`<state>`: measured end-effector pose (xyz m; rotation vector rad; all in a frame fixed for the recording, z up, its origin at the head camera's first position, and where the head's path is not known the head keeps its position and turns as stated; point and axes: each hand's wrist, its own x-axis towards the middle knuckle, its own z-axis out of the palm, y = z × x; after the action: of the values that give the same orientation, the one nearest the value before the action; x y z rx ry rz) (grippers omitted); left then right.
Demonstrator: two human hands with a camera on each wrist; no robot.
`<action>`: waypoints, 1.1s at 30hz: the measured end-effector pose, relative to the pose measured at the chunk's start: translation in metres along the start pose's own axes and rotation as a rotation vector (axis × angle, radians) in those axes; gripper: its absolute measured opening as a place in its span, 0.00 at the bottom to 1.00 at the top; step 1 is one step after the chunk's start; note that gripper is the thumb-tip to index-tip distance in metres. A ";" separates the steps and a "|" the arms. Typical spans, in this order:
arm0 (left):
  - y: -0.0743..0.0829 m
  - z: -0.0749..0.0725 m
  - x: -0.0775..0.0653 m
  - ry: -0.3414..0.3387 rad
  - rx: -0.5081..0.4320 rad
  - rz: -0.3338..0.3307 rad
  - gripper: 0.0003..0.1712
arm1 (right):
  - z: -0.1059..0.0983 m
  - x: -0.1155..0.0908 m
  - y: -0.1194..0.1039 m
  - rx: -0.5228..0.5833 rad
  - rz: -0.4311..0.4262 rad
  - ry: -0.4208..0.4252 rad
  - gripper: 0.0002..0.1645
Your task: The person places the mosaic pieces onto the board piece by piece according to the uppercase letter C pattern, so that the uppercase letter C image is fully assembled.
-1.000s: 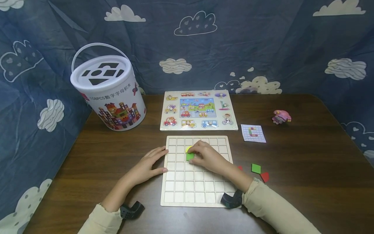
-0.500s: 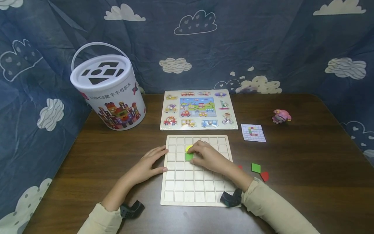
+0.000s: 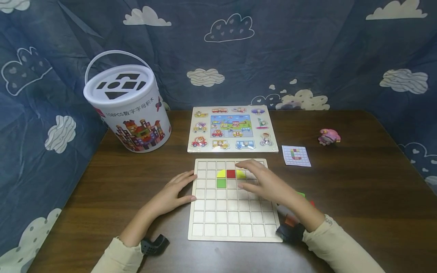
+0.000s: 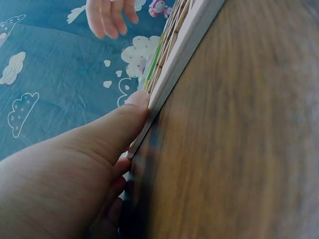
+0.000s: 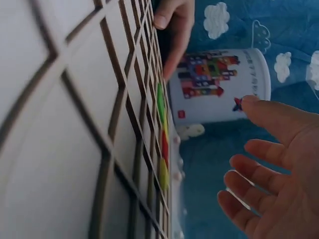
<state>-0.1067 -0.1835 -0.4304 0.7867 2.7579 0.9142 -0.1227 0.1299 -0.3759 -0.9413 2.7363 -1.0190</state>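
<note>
A pale wooden grid board lies on the table. In its second row sit a yellow tile, a red square tile and another yellow tile; a green square tile fills the cell under the left yellow one. My left hand touches the board's left edge with fingertips and thumb. Above the board's upper right part hovers my right hand, fingers spread and holding nothing. In the right wrist view that hand is apart from the board.
Partly hidden by my right forearm, a green tile and red pieces lie on the table. A pattern card, a pink toy, a vehicle puzzle and a white block bucket stand or lie farther back.
My right hand has let go of the tiles and moved right, its fingers spreading. The red tile and the right yellow tile, hidden before, now show. My left hand stays put.
</note>
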 end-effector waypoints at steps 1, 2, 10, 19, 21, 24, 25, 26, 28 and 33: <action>0.000 0.000 0.000 -0.003 -0.001 -0.004 0.38 | -0.004 -0.005 0.001 -0.004 0.008 0.017 0.32; 0.000 0.000 0.000 -0.006 -0.001 -0.007 0.38 | -0.008 -0.010 0.003 -0.007 0.006 0.037 0.33; 0.000 0.001 0.000 -0.022 -0.006 -0.025 0.37 | -0.031 -0.051 0.026 -0.060 0.049 0.130 0.35; 0.000 0.001 0.001 -0.021 -0.006 -0.023 0.37 | -0.040 -0.094 0.058 -0.123 0.126 0.177 0.33; 0.000 0.001 0.001 -0.021 -0.007 -0.025 0.37 | -0.039 -0.100 0.062 -0.141 0.136 0.171 0.32; 0.000 0.001 0.001 -0.021 -0.006 -0.026 0.37 | -0.038 -0.108 0.068 -0.163 0.152 0.157 0.31; 0.000 0.001 0.001 -0.021 -0.005 -0.027 0.37 | -0.037 -0.110 0.069 -0.171 0.155 0.151 0.30; 0.000 0.001 0.001 -0.021 -0.005 -0.027 0.37 | -0.037 -0.112 0.070 -0.175 0.160 0.144 0.30; 0.000 0.000 0.001 -0.021 -0.005 -0.028 0.37 | -0.035 -0.115 0.073 -0.187 0.160 0.140 0.28; 0.000 0.000 0.000 -0.017 -0.006 -0.030 0.37 | -0.032 -0.116 0.077 -0.237 0.143 0.166 0.19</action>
<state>-0.1070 -0.1834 -0.4303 0.7467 2.7431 0.9050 -0.0773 0.2604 -0.4139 -0.7017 3.0634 -0.7953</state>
